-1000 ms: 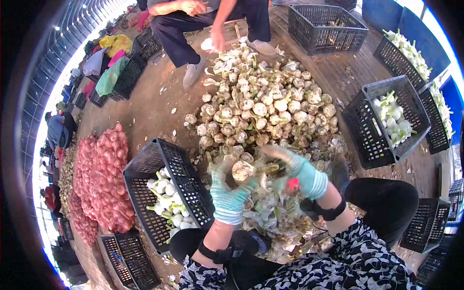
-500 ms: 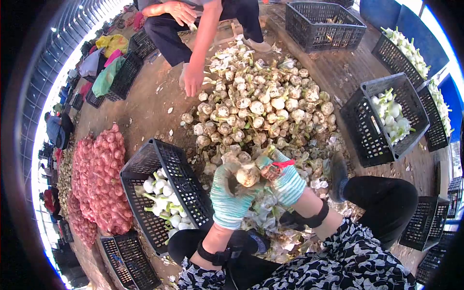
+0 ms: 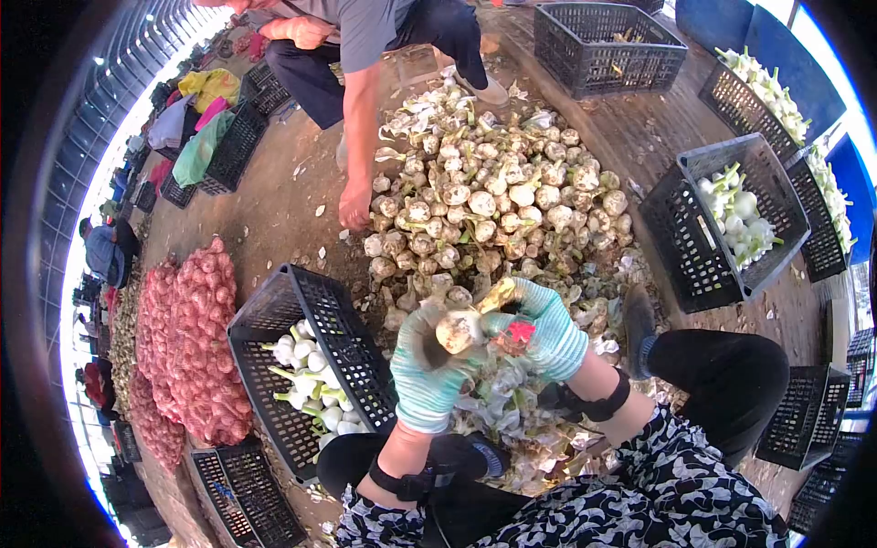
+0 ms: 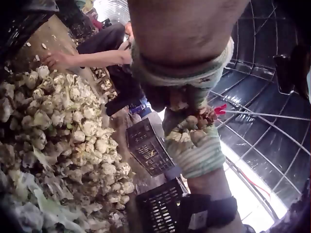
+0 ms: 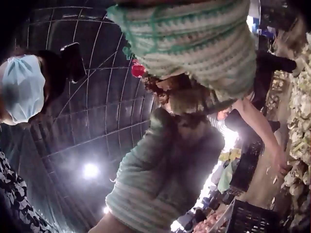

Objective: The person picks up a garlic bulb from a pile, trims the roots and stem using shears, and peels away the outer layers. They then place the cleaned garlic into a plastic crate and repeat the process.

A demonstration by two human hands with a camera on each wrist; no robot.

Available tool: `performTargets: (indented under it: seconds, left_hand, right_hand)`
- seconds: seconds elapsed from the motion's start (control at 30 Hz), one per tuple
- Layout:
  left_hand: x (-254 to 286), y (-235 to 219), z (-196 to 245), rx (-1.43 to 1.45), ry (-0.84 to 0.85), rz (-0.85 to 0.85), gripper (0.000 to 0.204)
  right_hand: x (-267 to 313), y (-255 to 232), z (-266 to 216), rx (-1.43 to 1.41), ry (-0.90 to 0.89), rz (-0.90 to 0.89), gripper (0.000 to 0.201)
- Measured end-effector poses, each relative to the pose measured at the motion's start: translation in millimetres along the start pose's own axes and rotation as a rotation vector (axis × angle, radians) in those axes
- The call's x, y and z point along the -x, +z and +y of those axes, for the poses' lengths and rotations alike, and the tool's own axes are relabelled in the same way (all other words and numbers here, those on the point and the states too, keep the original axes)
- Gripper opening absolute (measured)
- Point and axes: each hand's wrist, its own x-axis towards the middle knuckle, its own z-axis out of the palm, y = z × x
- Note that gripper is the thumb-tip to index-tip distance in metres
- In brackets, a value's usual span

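Observation:
My left hand (image 3: 427,374), in a green-and-white striped glove, holds a garlic bulb (image 3: 457,331) upright above the heap. My right hand (image 3: 548,333), gloved alike, meets the bulb from the right, its thumb and fingertips pinching at the bulb's side. A red scrap (image 3: 521,331) shows by that thumb, beside something brown. In the left wrist view my right hand (image 4: 197,150) lies beyond the left wrist, with the red scrap (image 4: 221,110) at its fingers. The right wrist view has the bulb mostly hidden between the gloves.
A heap of untrimmed garlic (image 3: 493,196) spreads ahead, with loose skins (image 3: 512,411) below my hands. Cleaned bulbs lie in a tilted black crate (image 3: 306,365) at left and another crate (image 3: 726,224) at right. Red mesh sacks (image 3: 196,338) stand left. Opposite, a person's hand (image 3: 355,205) reaches to the heap.
My right hand, apart from the bulb and blurred a second ago, has closed in on it. My left hand keeps the bulb. The person opposite has leaned forward and lowered an arm to the heap's edge.

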Motion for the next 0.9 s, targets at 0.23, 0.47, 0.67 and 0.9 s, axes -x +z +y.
performTargets:
  seconds: [0.23,0.47,0.67,0.9]
  left_hand:
    - [-7,-3,1,0.634,-0.398,-0.169,0.052]
    - [-6,1,-4,-0.251,0.042,-0.047,0.058]
    - [-6,-13,-1,0.493,-0.413,-0.196,0.061]
    - [-1,-8,-13,-0.154,-0.015,-0.206,0.056]
  right_hand:
    - [3,-8,10,-0.057,0.016,-0.035,0.022]
    - [-13,-3,1,0.715,-0.694,-0.029,0.03]
    - [5,-13,-3,-0.325,0.074,-0.015,0.014]
    - [-4,-2,0,0.1,-0.173,0.144,0.018]
